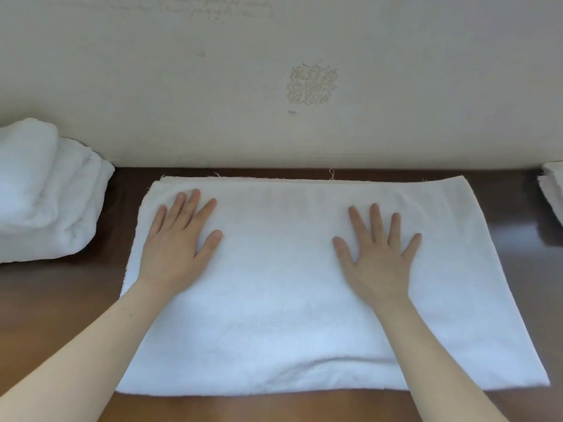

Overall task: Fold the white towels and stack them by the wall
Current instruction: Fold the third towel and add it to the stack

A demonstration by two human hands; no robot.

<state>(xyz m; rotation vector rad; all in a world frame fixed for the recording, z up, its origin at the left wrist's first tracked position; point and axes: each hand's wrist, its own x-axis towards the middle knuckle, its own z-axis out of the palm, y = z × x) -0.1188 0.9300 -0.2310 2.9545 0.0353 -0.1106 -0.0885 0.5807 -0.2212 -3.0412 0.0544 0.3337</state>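
A white towel lies spread flat on a dark brown wooden bench, folded into a wide rectangle whose far edge runs just in front of the pale wall and whose near edge sits close to the person. A few loose threads stick up along the far hem. The left hand presses palm-down on the towel's far left part, its fingers stretched out and slightly apart, gripping nothing. The right hand lies palm-down on the far right part, its fingers splayed wider, also holding nothing. Both bare forearms reach in from the bottom corners and cross over the towel's near edge. A low ridge shows in the cloth near the front, between the two arms. To the left, a pile of folded white towels rests on the bench against the wall, well apart from the spread one. At the far right edge, a corner of another white towel shows, mostly cut off. The wall bears a faint scribbled drawing above the towel.
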